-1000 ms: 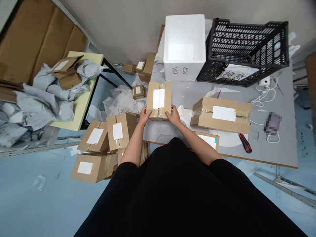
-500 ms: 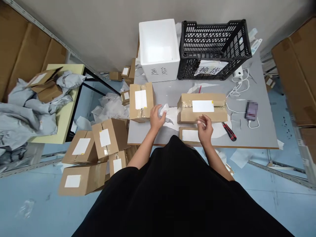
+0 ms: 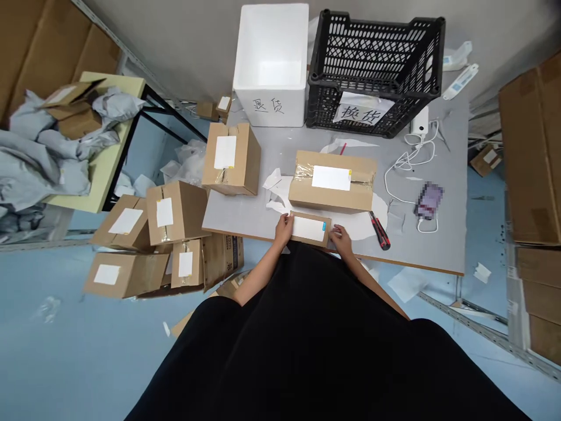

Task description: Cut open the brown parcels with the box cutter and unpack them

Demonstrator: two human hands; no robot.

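A small flat cardboard box with a white label and a blue mark lies at the table's front edge, close against my body. My left hand grips its left end, thumb on top. At the opposite end my right hand has its bent fingers against the box's right edge. Just behind stands a longer taped carton with a white label, on torn white paper. A red and black utility knife rests right of the carton.
Farther left on the table is another taped carton. A white foam box and a black plastic crate line the back. A phone with a white cable lies right. Several cartons are piled on the floor at left.
My left hand has moved from beside the left carton to the small box's left end. My right hand has left the long carton's front for the small box's right end. The view has shifted.
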